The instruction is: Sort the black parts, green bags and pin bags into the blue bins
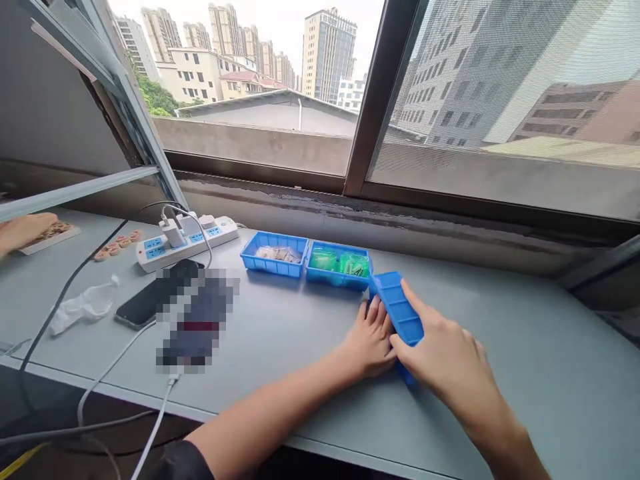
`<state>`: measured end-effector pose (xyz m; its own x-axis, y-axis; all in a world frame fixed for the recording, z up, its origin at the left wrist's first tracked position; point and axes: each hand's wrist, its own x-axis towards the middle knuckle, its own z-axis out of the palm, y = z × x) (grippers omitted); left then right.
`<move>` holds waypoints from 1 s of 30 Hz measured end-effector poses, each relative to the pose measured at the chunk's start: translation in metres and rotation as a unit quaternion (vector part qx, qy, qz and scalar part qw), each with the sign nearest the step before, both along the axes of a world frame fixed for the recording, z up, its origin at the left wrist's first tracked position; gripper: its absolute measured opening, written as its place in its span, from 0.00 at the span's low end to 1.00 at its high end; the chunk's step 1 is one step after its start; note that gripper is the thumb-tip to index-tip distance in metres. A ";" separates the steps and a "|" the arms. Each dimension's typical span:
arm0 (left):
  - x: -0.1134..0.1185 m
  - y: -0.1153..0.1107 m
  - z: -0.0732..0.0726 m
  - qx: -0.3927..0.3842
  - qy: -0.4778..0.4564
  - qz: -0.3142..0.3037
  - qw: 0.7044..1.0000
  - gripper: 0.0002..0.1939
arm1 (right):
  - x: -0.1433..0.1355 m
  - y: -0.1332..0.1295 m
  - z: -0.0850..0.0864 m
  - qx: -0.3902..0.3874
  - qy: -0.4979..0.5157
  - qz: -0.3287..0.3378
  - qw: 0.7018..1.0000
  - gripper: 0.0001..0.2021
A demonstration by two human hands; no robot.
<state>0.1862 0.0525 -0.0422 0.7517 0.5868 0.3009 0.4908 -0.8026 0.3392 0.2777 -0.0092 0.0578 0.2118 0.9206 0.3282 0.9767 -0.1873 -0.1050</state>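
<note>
My right hand [445,350] grips a small blue plastic bin [400,310] by its side. The bin is tipped up on edge, its ribbed outer face turned to me. My left hand [370,340] lies close against the bin's left side, back of the hand up, fingers stretched out and slightly apart. A small pale pointed piece [366,293] shows at its fingertips; what it belongs to I cannot make out. Just behind stands a blue bin with green packets [340,262]. Left of it is another blue bin with clear packets [278,254].
A white power strip [187,241] with plugged-in chargers stands at the back left. In front lie a black phone [140,303], a blurred-out device [197,327] with a white cable, and a crumpled clear bag [87,303]. Another person's hand [27,232] is at the far left, beyond a metal frame [85,190].
</note>
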 end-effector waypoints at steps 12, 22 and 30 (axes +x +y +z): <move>-0.001 -0.005 0.015 -0.018 -0.009 0.042 0.999 0.34 | 0.025 -0.001 0.002 0.033 0.065 -0.042 0.996 0.34; -0.006 -0.010 0.028 0.028 -0.002 0.001 1.000 0.36 | 0.120 0.066 -0.006 0.045 0.432 -0.027 0.900 0.29; -0.004 -0.022 0.033 0.224 -0.046 -0.139 0.963 0.18 | 0.146 0.078 -0.035 0.066 0.449 -0.051 0.889 0.13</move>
<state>0.1826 0.0306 -0.0090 0.8196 0.1615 0.5498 0.2193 -0.9748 -0.0405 0.4236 0.0685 0.0232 0.5235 0.8475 0.0878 0.4656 -0.1983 -0.8625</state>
